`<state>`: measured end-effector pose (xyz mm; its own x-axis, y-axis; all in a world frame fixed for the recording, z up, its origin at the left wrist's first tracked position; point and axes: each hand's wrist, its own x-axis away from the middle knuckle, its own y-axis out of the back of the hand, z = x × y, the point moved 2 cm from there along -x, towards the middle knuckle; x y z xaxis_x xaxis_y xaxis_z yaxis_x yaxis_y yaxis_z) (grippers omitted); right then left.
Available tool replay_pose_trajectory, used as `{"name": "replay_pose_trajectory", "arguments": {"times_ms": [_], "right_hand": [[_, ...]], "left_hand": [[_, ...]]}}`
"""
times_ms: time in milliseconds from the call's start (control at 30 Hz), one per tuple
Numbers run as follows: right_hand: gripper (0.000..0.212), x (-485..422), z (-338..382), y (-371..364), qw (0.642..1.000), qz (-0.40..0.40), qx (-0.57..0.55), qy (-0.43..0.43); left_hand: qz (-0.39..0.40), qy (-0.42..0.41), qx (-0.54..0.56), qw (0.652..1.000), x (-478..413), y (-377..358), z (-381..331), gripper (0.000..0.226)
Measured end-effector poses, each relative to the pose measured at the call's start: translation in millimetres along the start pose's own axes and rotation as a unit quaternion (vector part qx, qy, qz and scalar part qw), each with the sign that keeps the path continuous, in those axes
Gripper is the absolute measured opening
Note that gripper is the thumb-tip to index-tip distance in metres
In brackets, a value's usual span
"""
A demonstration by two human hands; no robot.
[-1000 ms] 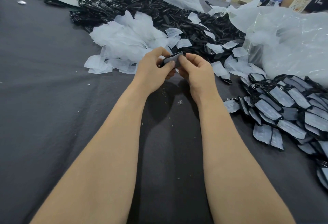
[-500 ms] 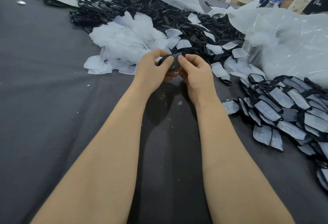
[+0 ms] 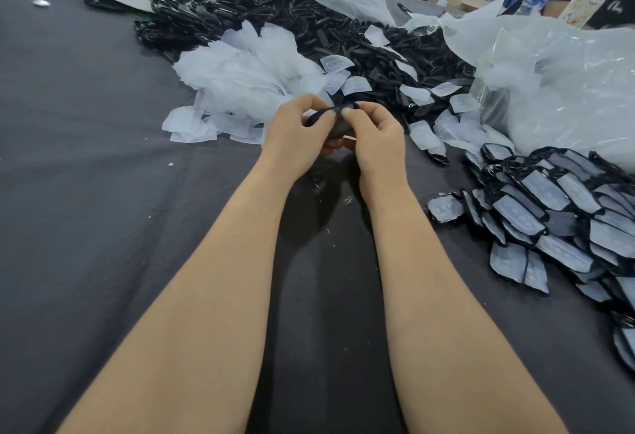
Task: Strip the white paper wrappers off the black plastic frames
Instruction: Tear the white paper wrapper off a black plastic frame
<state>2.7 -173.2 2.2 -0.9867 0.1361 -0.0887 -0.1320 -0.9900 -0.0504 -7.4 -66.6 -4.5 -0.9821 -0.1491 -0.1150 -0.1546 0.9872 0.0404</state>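
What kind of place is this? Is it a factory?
Probably a small factory or workshop table. A big heap of black plastic frames, a pile of peeled-off white wrappers and a stack of still-wrapped frames lie on it, and the left hand and right hand grip one more frame.

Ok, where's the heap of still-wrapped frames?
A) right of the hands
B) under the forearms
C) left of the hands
A: the wrapped frames lie heaped on the cloth right of the right hand, which with the left hand pinches one frame; stripped wrappers lie ahead-left.
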Motion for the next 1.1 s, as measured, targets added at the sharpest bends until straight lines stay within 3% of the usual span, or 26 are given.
{"name": "replay_pose_trajectory", "arguments": {"times_ms": [200,367,900,1033,1100], "right_hand": [[0.016,-0.5,-0.9,-0.4,1.0,-0.024,-0.002,-0.005],[0.007,-0.2,-1.5,-2.2,0.999,-0.009,0.038,0.015],[0.008,-4.0,-6.4,-1.9,0.997,-0.033,0.062,0.019],[0.02,-3.6,-5.0,-1.7,0.994,-0.015,0.102,0.024],[0.011,-2.9,-5.3,-2.3,0.991,-0.013,0.128,0.04]], "left_hand": [[-0.002,-0.002,-0.012,1.0,3.3,-1.2,-2.0,0.015],[-0.017,0.01,-0.022,1.0,4.7,-0.8,-3.3,0.018],[-0.005,0.01,0.003,1.0,-0.6,-1.9,1.4,0.027],[-0.018,0.004,0.016,1.0,-2.5,-0.8,1.8,0.022],[-0.026,0.002,0.028,0.999,-2.6,-0.4,1.5,0.022]]}}
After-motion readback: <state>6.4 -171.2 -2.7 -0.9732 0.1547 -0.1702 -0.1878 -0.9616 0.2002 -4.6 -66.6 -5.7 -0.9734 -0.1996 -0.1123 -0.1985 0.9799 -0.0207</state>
